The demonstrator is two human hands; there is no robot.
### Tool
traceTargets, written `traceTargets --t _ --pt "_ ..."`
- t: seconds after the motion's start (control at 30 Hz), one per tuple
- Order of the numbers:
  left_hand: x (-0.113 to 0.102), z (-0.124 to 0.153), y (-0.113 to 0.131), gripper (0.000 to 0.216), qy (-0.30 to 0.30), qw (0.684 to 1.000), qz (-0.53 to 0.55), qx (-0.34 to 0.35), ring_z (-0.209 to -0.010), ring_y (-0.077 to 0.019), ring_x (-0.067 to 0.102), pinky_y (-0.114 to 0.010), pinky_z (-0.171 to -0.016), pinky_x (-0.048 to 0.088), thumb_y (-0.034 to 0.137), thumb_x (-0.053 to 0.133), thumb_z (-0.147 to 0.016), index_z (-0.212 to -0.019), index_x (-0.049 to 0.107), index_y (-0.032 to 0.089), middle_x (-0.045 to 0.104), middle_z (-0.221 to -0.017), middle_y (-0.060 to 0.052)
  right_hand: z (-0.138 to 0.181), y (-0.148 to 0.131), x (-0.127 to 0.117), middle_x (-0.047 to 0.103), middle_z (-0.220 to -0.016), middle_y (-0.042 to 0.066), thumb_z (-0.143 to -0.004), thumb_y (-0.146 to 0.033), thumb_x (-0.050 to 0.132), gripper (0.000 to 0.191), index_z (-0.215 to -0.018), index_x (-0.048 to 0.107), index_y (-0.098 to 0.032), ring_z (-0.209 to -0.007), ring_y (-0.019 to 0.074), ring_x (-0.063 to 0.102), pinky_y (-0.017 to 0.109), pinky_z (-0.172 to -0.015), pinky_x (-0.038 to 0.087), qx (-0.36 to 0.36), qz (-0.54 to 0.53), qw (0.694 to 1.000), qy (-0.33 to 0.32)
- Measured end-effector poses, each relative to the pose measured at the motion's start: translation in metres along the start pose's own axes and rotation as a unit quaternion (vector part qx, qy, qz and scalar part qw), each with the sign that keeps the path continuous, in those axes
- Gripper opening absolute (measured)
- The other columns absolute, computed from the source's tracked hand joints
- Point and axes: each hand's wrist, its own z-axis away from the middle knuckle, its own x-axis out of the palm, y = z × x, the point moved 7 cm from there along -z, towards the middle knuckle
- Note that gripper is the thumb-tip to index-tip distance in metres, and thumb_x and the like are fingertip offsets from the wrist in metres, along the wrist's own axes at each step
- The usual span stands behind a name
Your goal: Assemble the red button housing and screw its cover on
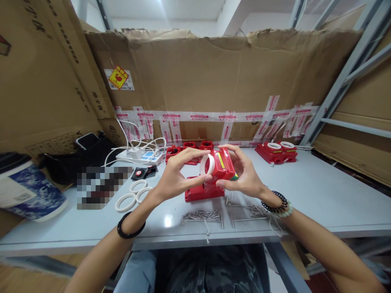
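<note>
A red plastic housing [224,162] with a yellow label is held up over the table between both hands. A white ring [203,166] sits at its round opening, facing left; whether it is fully seated I cannot tell. The thumb and fingers of my left hand [175,173] pinch around that ring. My right hand [246,173] grips the housing from the other side, thumb below and fingers above. Right beneath, another red part [203,194] rests on the table. Loose screws [203,215] lie in front of it, with L-shaped hex keys [249,219] beside them.
Three white rings [125,202] lie at the left, near small black parts [139,173] and a power strip [146,156]. More red housings [189,145] stand behind my hands. A red unit with white rings [276,154] is at back right. A paper cup [30,191] stands far left.
</note>
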Motion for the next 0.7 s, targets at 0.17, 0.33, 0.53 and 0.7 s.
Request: traceTargets --t 0.17,0.33,0.53,0.7 --pt "0.000 0.000 0.000 0.045 -0.001 1.000 0.005 0.002 -0.097 -0.0202 0.061 -0.032 -0.079 0.054 0.028 0.075 -0.075 -0.118 0.063 0.020 0.066 -0.110 -0.010 0.000 0.000 0.000 0.065 -0.115 0.007 -0.057 -0.023 0.083 0.077 -0.122 0.042 -0.025 -0.104 0.0243 0.064 0.042 -0.090 0.052 0.008 0.004 1.000 0.001" --pt "0.002 0.000 0.000 0.052 -0.027 0.999 0.029 0.014 -0.110 -0.0223 0.058 -0.036 -0.091 0.050 0.024 0.077 -0.075 -0.124 0.060 0.024 0.064 -0.119 -0.009 0.000 0.001 -0.002 0.067 -0.112 0.007 -0.057 -0.023 0.083 0.074 -0.121 0.045 -0.025 -0.101 0.0225 0.065 0.040 -0.089 0.052 0.011 -0.008 1.000 0.006" --pt "0.006 0.000 0.005 0.053 -0.073 0.996 0.038 0.031 -0.121 -0.0250 0.054 -0.043 -0.104 0.044 0.027 0.076 -0.077 -0.128 0.058 0.027 0.060 -0.129 -0.009 -0.002 0.017 -0.005 0.070 -0.095 0.005 -0.066 -0.049 0.075 0.054 -0.108 0.056 -0.022 -0.084 0.0198 0.067 0.036 -0.076 0.055 0.071 -0.034 0.997 0.028" --pt "0.011 0.003 0.007 0.044 -0.103 0.993 -0.008 0.054 -0.123 -0.0236 0.054 -0.045 -0.105 0.044 0.022 0.068 -0.084 -0.127 0.058 0.027 0.059 -0.132 -0.008 0.000 0.037 0.005 0.069 -0.071 0.004 -0.076 -0.060 0.060 0.044 -0.082 0.063 -0.016 -0.061 0.0150 0.064 0.031 -0.063 0.055 0.192 -0.137 0.972 0.000"
